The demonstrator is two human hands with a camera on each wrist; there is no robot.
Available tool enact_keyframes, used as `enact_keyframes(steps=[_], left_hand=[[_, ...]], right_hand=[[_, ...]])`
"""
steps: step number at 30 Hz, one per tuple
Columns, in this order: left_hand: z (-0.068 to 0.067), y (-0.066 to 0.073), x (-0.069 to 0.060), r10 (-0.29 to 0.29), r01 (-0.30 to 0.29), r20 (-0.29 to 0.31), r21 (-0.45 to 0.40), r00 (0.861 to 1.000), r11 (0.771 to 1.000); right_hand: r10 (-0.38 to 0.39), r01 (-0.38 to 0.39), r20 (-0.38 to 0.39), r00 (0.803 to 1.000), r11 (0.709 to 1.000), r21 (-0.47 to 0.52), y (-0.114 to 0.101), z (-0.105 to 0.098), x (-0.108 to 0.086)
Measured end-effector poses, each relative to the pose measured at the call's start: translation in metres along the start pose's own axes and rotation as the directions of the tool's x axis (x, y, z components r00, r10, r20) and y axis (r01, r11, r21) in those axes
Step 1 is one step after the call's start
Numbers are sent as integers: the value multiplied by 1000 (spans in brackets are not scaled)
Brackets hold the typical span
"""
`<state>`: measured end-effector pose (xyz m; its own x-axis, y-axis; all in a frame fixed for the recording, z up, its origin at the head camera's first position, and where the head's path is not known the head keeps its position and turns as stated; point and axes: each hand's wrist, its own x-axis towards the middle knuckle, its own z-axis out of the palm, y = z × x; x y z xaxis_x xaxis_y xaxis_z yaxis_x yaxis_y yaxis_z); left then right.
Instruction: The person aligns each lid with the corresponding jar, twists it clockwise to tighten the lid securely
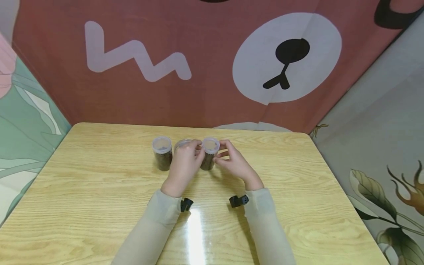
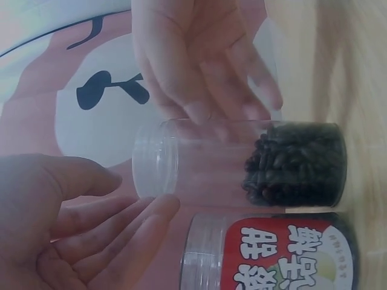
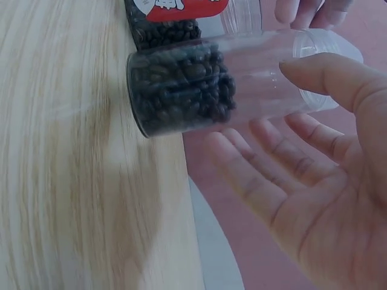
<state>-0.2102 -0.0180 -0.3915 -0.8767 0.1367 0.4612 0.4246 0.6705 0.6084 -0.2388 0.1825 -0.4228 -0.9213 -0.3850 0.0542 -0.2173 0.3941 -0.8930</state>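
Observation:
A clear plastic jar point(image 2: 211, 163), partly filled with dark beans point(image 2: 296, 163), stands upright on the table between the two hands. Close to the jar's clear lid point(image 1: 210, 144) are the fingertips of my left hand point(image 1: 183, 162), its fingers fairly straight. On the other side my right hand point(image 1: 233, 160) has its thumb over the upper part of the jar in the right wrist view, its fingers extended and loose. I cannot tell whether either hand touches the jar. Beside it, a second jar with a red label point(image 2: 257, 248) is mostly covered by the left hand in the head view.
A third jar point(image 1: 162, 154) of dark contents stands at the left of the row. All are on a light wood-grain table point(image 1: 99, 191), near its back edge. Behind it hangs a red cloth with a cartoon face point(image 1: 212, 95).

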Motion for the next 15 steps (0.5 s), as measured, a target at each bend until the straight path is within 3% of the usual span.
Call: enact_keyframes(steps=[8,15], left_hand=[[-3,1,-2,2,-1,-6,83,1000,997],[-12,-4,-7,-17,14,31,92,999,996]], right_hand=[[0,2,25,1000,996,-93,6,-11,-7],[32,-19,92,995,991,-134,22,-17,-19]])
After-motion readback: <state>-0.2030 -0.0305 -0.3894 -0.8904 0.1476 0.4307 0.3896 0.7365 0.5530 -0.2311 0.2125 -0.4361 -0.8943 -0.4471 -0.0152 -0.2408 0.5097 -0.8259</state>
